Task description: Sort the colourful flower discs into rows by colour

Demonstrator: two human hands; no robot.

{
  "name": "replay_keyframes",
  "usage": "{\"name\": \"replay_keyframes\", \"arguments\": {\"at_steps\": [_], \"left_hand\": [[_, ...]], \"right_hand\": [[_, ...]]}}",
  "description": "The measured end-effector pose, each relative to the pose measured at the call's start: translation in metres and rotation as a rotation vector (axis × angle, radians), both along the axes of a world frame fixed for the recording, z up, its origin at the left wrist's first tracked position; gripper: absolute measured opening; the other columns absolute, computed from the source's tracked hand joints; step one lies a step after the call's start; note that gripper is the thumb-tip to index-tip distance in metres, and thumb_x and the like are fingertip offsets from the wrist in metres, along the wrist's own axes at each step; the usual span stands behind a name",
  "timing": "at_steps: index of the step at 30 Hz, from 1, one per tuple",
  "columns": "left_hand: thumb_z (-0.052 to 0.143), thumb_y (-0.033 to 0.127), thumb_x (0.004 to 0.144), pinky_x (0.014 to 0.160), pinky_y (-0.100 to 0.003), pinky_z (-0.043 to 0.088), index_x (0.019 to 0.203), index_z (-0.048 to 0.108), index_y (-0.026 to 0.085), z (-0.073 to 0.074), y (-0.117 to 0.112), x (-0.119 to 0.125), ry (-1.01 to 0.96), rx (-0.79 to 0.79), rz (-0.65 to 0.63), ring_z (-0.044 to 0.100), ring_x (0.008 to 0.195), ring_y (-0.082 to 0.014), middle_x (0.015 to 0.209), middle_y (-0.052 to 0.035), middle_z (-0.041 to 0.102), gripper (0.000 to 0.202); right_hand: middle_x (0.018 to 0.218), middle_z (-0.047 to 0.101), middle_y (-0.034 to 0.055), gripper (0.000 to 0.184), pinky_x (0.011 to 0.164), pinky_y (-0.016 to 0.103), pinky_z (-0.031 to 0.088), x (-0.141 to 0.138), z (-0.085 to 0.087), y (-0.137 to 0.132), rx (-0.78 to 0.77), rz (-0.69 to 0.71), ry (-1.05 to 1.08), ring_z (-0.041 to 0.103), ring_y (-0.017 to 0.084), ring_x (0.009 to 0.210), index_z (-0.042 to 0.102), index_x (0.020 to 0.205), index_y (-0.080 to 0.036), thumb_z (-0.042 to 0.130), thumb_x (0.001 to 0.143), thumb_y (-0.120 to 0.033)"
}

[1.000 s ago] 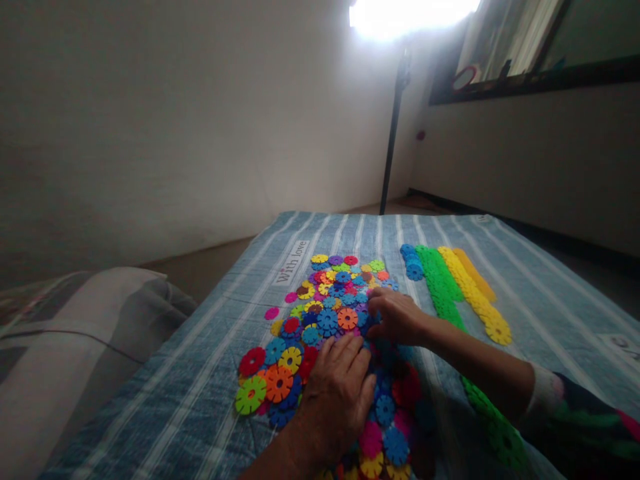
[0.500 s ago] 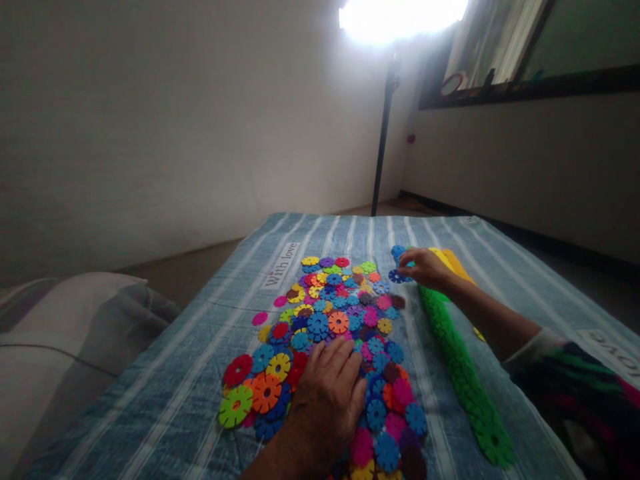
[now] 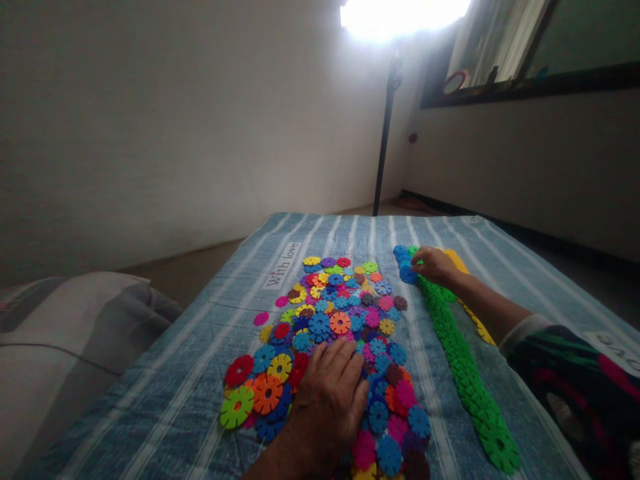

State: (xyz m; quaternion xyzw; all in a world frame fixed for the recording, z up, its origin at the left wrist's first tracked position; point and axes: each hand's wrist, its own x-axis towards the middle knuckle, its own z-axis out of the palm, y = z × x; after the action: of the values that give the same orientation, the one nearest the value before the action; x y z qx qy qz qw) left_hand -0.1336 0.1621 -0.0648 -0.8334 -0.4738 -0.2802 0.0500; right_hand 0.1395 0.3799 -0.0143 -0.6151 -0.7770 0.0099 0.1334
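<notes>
My left hand (image 3: 327, 393) lies flat, fingers stretched out, on a spread pile of notched, flower-shaped plastic discs (image 3: 341, 323) in many colours. At the far end of the rows on the right, my right hand (image 3: 435, 267) pinches the edge of a blue disc (image 3: 407, 275). That disc touches a short run of overlapping blue discs (image 3: 401, 254). Beside it, a long row of overlapping green discs (image 3: 465, 373) runs toward me. A yellow row (image 3: 479, 324) lies further right, partly hidden by my right hand and forearm.
A blue striped cloth (image 3: 165, 400) with printed words covers the table. Behind it stands a bright lamp on a black pole (image 3: 384, 140). To the left is a pale draped cloth (image 3: 75, 360) with a thin cord across it.
My right hand has shifted slightly right and brought the blue disc from beside the blue run onto its near end. My left hand stays on the pile.
</notes>
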Motion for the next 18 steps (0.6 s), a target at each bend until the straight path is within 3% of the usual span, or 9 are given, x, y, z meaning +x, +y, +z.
{"name": "replay_keyframes", "arguments": {"at_steps": [7,13,18], "left_hand": [[0.045,0.025,0.089,0.102,-0.052,0.041,0.112,0.062,0.019,0.000,0.000,0.001,-0.007,0.001,-0.005,0.055,0.118,-0.0275,0.121,-0.0110,0.065,0.029],[0.046,0.025,0.089,0.104,-0.053,0.040,0.112,0.061,0.019,0.007,-0.003,0.002,-0.006,-0.059,-0.004,0.054,0.119,-0.0271,0.123,-0.0097,0.064,0.028],[0.046,0.027,0.089,0.103,-0.055,0.040,0.114,0.061,0.018,0.003,-0.003,0.003,-0.016,-0.047,0.001,0.053,0.121,-0.0281,0.124,-0.0118,0.063,0.030]], "right_hand": [[0.097,0.068,0.0071,0.016,0.074,0.025,0.042,-0.027,0.003,-0.015,0.012,0.095,-0.028,0.062,0.019,0.090,0.074,0.085,-0.020,0.058,0.083,-0.018],[0.095,0.069,0.0042,0.016,0.070,0.022,0.040,-0.089,0.011,-0.052,-0.038,0.353,0.017,0.063,0.015,0.083,0.073,0.083,-0.021,0.058,0.087,-0.022],[0.097,0.068,0.0050,0.013,0.072,0.025,0.041,-0.134,0.015,-0.078,-0.092,0.582,0.093,0.062,0.017,0.087,0.072,0.088,-0.021,0.061,0.087,-0.028]]}}
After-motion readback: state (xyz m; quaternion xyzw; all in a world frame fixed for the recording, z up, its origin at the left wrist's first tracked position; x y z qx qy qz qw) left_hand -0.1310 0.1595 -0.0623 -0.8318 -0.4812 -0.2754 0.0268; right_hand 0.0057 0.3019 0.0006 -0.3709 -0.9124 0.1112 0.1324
